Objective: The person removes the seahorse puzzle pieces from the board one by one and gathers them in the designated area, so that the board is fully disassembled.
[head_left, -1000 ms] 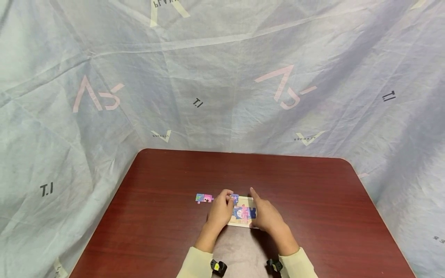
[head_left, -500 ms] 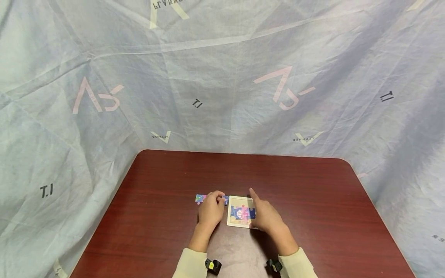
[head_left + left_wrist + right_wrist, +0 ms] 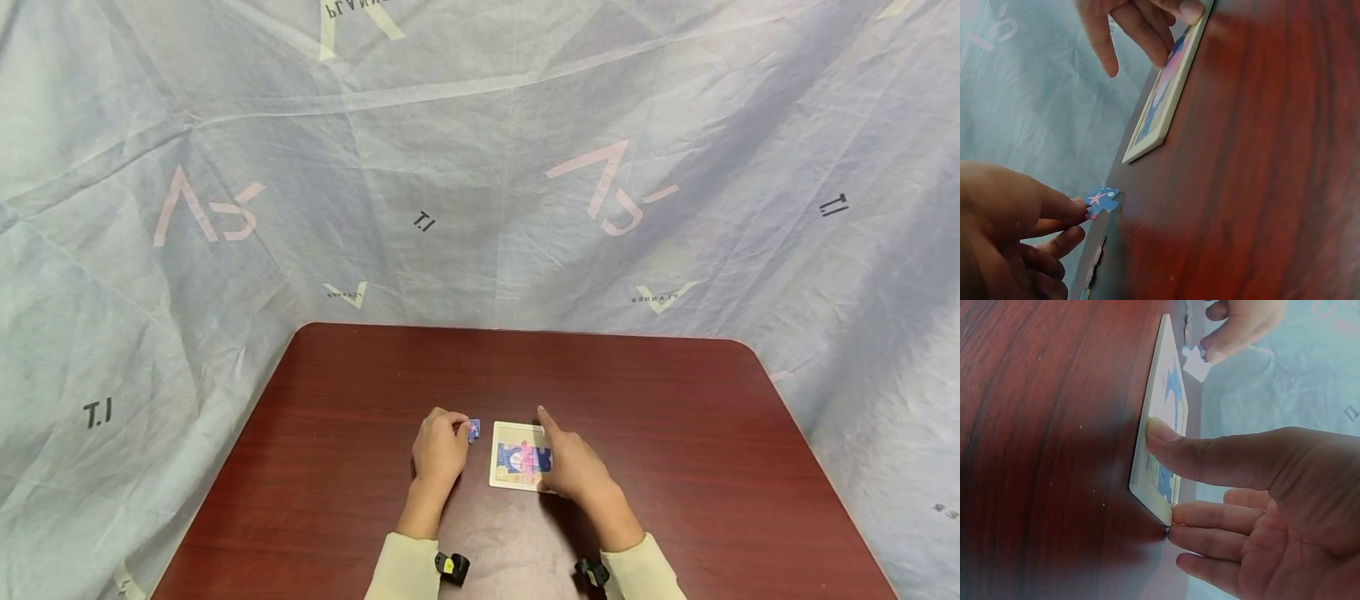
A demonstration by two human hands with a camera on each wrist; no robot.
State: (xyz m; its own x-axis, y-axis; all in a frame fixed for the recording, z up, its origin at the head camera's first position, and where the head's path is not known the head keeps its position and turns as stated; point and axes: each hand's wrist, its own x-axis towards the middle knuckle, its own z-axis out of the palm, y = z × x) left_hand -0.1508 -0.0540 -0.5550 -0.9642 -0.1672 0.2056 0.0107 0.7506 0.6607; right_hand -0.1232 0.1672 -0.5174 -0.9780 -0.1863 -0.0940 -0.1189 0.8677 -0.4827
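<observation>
Holding a blue puzzle piece (image 3: 474,429) with a pink star: left hand (image 3: 441,448), thumb and forefinger pinched on it, other fingers loosely bent. Cannot tell whether the piece touches the tabletop (image 3: 645,400). Puzzle tray (image 3: 1149,492) lies flat, about midway between the tabletop's left and right edges, well apart from the far edge; joined pieces (image 3: 525,458) inside. Right hand (image 3: 576,467) spread at the tray's right end, fingers fairly straight, thumb on its near rim.
</observation>
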